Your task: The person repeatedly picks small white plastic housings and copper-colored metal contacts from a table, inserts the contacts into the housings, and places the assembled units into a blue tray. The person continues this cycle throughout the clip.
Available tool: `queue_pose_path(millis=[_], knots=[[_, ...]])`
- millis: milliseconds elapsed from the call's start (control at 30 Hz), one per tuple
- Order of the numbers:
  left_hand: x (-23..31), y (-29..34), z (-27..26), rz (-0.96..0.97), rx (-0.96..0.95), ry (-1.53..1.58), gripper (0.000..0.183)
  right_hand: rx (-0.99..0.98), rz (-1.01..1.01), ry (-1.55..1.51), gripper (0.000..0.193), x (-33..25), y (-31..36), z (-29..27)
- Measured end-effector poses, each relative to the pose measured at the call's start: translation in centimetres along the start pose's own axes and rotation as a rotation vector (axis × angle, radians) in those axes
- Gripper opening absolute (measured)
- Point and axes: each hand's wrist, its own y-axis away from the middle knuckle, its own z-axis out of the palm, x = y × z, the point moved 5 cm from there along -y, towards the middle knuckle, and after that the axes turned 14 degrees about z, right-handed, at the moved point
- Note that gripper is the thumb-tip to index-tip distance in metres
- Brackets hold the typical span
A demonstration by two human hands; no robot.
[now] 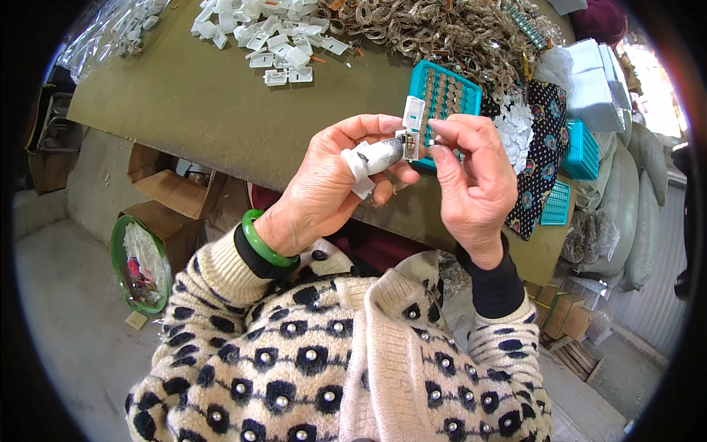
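Observation:
My left hand is closed on a small white hinged plastic case, its lid swung up and bits of metal showing inside. A white wrap, greyed at the tip, covers the left thumb. Just right of the case, my right hand pinches a small silvery disc, apparently a button cell, close to the case's opening. Behind both hands stands a teal tray holding rows of round discs. My right fingers hide its near part.
White plastic cases lie heaped at the table's far side, beside a tangled pile of clear strips with wires. White flakes rest on dark patterned cloth at right. More teal trays and stacked white trays stand beyond.

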Motion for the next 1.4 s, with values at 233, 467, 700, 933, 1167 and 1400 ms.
queue_pose_path(millis=[233, 467, 700, 933, 1167, 1400], knots=[[0.2, 0.4, 0.5, 0.101, -0.010, -0.034, 0.025, 0.127, -0.196, 0.154, 0.027, -1.2, 0.2, 1.6], [-0.1, 0.7, 0.3, 0.093, 0.043, -0.055, 0.020, 0.023, -0.170, 0.167, 0.027, -1.1, 0.0, 1.8], [0.0, 0.5, 0.4, 0.102, 0.054, -0.027, 0.019, -0.063, -0.199, 0.173, 0.033, -1.2, -0.5, 1.6], [0.2, 0.2, 0.8, 0.113, 0.175, -0.069, 0.019, 0.199, -0.414, 0.298, 0.041, -1.6, 2.4, 3.1], [0.3, 0.0, 0.8, 0.124, 0.017, -0.123, 0.024, 0.154, -0.353, 0.267, 0.033, -2.1, 3.1, 2.5], [0.1, 0.6, 1.3, 0.082, -0.033, -0.105, 0.024, -0.037, 0.292, -0.303, 0.037, 0.8, -0.3, 0.0]])
